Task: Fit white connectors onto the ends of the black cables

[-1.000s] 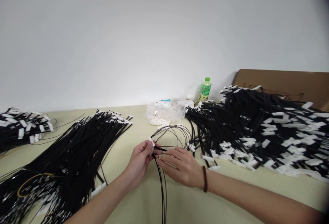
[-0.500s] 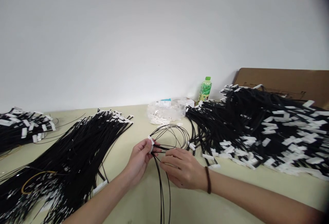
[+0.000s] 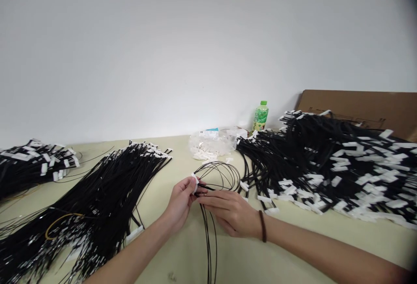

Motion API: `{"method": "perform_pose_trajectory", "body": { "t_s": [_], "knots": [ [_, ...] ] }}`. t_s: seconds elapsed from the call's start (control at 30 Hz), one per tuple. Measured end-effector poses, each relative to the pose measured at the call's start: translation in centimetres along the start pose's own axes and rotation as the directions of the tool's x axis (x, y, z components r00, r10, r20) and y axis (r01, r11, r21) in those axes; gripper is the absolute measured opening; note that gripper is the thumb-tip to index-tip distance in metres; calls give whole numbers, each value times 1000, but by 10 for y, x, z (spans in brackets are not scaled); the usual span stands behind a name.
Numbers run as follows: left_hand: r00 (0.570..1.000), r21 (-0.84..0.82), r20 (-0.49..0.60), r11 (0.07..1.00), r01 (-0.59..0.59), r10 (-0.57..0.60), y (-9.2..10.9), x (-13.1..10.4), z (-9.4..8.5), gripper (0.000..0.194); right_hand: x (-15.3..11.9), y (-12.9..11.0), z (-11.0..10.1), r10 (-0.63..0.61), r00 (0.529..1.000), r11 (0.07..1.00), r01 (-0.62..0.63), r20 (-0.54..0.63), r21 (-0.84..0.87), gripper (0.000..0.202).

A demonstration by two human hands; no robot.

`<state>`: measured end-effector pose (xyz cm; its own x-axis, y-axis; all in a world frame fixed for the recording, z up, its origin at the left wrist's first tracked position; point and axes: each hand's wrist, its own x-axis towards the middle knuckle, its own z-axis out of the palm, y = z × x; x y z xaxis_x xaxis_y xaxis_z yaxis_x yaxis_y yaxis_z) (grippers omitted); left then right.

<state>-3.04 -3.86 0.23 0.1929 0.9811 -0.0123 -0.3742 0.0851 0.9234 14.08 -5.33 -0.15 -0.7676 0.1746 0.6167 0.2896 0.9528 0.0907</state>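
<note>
My left hand (image 3: 180,202) pinches a small white plastic clip (image 3: 195,181) at the fingertips. My right hand (image 3: 233,212), with a dark band on the wrist, holds thin black cables (image 3: 210,232) against that clip. The cables loop away from my hands in a coil (image 3: 217,173) on the table and also trail down toward me between my forearms. Both hands meet at the middle of the beige table (image 3: 247,253).
A long bundle of black cables with white clips (image 3: 97,201) lies left, a smaller heap (image 3: 29,166) far left. A big pile of clipped cables (image 3: 329,166) fills the right. Behind: a clear bag of white clips (image 3: 211,145), a green bottle (image 3: 260,117), brown cardboard (image 3: 361,108).
My hands stay together on the clip and cables. My right hand's fingers shifted slightly along the cables toward the clip. The camera view drifted a little.
</note>
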Motion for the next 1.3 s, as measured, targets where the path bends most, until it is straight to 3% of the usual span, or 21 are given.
{"method": "perform_pose_trajectory", "body": {
  "t_s": [0.27,0.43,0.7,0.87,1.13,1.3],
  "knots": [
    [998,-20,56,999,27,-26,0,4,-4,27,3,1,0,66,997,992,-69,32,101,35],
    [1000,-40,5,999,-4,5,0,5,-3,31,-1,2,0,73,996,989,-66,-52,130,42],
    [998,-43,-23,998,-55,54,1,3,-2,32,2,-1,-7,153,985,979,-141,-75,150,46],
    [998,-30,-2,997,-69,69,2,3,-2,29,3,-2,-8,129,987,983,-115,-98,142,52],
    [997,23,2,997,-72,72,1,2,-2,32,-1,-3,-9,132,984,988,-121,-120,95,47],
    [999,35,-35,999,-25,26,3,1,1,39,5,-6,-13,8,996,1000,-10,-93,-23,38]
  ]
}}
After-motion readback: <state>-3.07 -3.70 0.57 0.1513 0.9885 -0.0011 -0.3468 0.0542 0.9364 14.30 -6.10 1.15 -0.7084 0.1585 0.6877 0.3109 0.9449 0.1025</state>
